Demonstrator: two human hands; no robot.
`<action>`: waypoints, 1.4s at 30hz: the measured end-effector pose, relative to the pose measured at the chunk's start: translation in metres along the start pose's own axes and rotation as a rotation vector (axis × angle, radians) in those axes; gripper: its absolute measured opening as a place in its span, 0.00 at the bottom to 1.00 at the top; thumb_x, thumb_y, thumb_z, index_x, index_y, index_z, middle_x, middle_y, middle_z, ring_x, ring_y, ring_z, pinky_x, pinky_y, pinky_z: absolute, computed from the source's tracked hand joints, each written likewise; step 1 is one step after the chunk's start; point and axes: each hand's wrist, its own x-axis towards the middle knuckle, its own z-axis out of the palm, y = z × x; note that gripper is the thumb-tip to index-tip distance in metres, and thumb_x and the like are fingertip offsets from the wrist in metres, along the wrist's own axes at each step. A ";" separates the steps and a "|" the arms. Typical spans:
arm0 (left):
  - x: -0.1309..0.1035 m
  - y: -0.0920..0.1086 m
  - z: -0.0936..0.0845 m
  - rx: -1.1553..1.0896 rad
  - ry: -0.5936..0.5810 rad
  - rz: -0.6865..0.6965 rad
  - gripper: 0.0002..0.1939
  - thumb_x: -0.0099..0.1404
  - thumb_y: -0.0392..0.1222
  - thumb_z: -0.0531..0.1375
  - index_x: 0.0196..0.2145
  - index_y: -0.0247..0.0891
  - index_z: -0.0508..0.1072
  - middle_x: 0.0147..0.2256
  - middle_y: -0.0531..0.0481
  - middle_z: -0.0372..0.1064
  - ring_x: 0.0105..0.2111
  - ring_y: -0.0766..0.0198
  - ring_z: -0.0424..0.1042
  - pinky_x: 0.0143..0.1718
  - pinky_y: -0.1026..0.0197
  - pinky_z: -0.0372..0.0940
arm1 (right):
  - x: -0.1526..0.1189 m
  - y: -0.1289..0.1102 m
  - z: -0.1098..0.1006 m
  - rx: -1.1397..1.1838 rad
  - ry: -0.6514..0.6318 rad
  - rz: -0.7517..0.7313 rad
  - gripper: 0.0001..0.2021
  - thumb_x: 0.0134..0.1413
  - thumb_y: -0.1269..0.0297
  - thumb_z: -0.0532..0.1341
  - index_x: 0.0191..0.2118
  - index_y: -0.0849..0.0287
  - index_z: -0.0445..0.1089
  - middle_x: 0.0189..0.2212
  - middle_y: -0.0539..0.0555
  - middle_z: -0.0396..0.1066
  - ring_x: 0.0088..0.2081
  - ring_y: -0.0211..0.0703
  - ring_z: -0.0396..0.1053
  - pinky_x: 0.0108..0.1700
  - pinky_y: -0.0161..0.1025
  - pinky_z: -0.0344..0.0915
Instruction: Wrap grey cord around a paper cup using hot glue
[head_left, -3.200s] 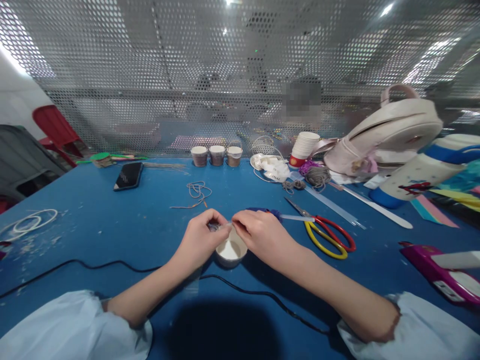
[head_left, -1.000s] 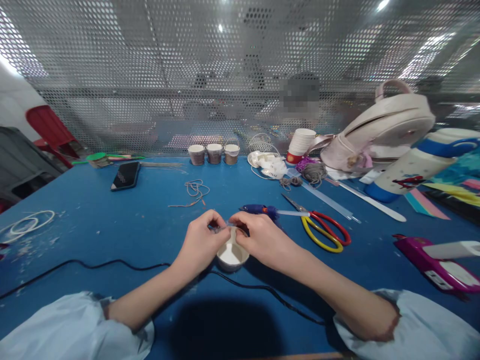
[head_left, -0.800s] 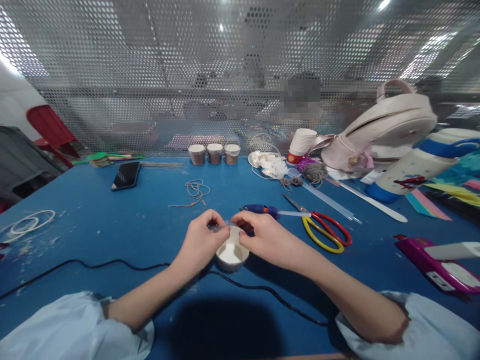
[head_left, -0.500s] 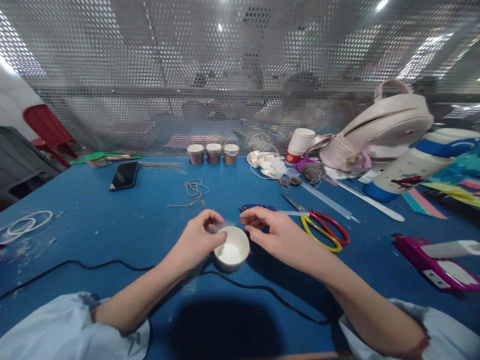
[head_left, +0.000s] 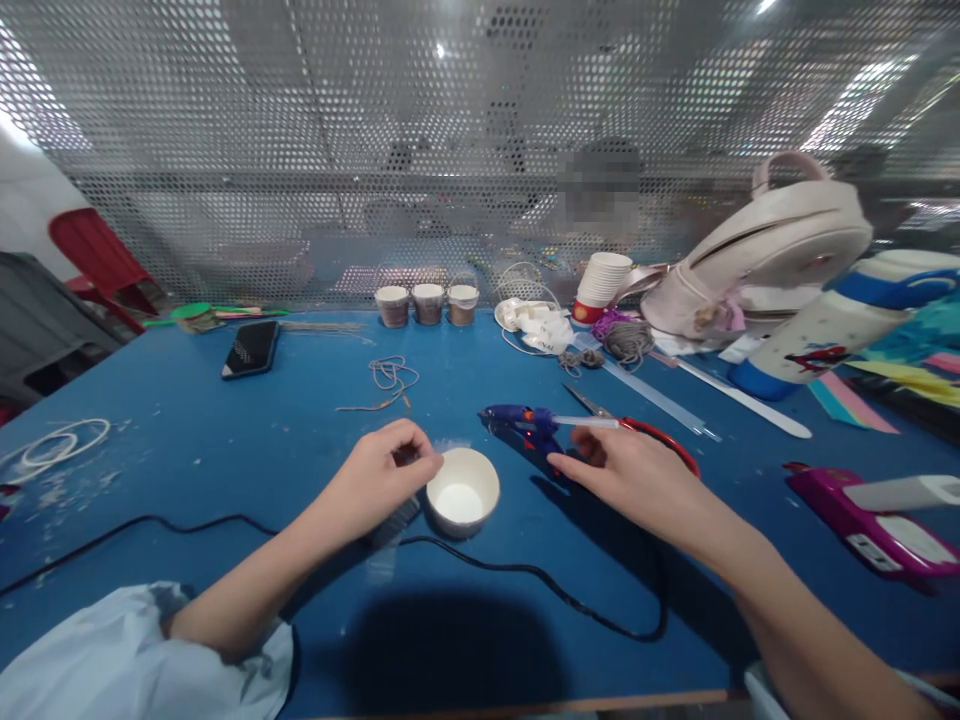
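Observation:
A white paper cup stands upright on the blue table. My left hand is at its left side, fingers curled and the thumb tip at the rim, closed on the cup's edge; the fingertips are partly hidden. A bit of clear film shows behind the cup. To the right lies a blue glue gun with a white glue stick in its back. My right hand hovers at its handle, thumb and fingers apart. Scissors with red and yellow handles lie partly under that hand.
A black cord crosses the front. Behind stand several small cups, a cup stack, yarn and a pale bag. A phone lies left; a bottle and a magenta tool are right.
My right hand has moved from beside the cup to the right, over to the glue gun's handle. My left hand has shifted slightly left, its thumb withdrawn toward the cup's rim.

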 end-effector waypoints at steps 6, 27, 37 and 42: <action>0.010 0.005 -0.001 -0.085 -0.036 0.027 0.09 0.56 0.42 0.58 0.21 0.39 0.67 0.30 0.50 0.69 0.33 0.62 0.67 0.36 0.60 0.59 | 0.023 -0.013 0.018 0.194 -0.072 -0.042 0.13 0.56 0.55 0.56 0.36 0.58 0.71 0.34 0.54 0.74 0.38 0.48 0.71 0.38 0.38 0.63; 0.026 0.023 0.001 -0.363 -0.183 -0.204 0.08 0.52 0.43 0.62 0.23 0.36 0.74 0.23 0.53 0.69 0.27 0.67 0.63 0.33 0.62 0.57 | -0.043 -0.032 -0.004 0.304 0.094 -0.552 0.01 0.57 0.67 0.57 0.36 0.57 0.64 0.27 0.50 0.69 0.25 0.37 0.65 0.28 0.34 0.59; 0.020 0.018 0.003 -0.376 -0.122 -0.221 0.08 0.52 0.43 0.63 0.22 0.36 0.73 0.21 0.56 0.65 0.24 0.70 0.59 0.28 0.65 0.54 | -0.040 -0.054 -0.008 -0.097 0.211 -0.726 0.10 0.58 0.70 0.49 0.30 0.61 0.65 0.22 0.52 0.64 0.22 0.40 0.57 0.27 0.38 0.48; 0.016 0.017 0.003 -0.387 -0.121 -0.228 0.08 0.53 0.43 0.62 0.23 0.35 0.72 0.21 0.56 0.65 0.23 0.70 0.59 0.27 0.66 0.55 | -0.036 -0.059 -0.007 -0.165 0.169 -0.735 0.11 0.59 0.68 0.49 0.30 0.61 0.66 0.22 0.52 0.65 0.22 0.39 0.57 0.27 0.39 0.46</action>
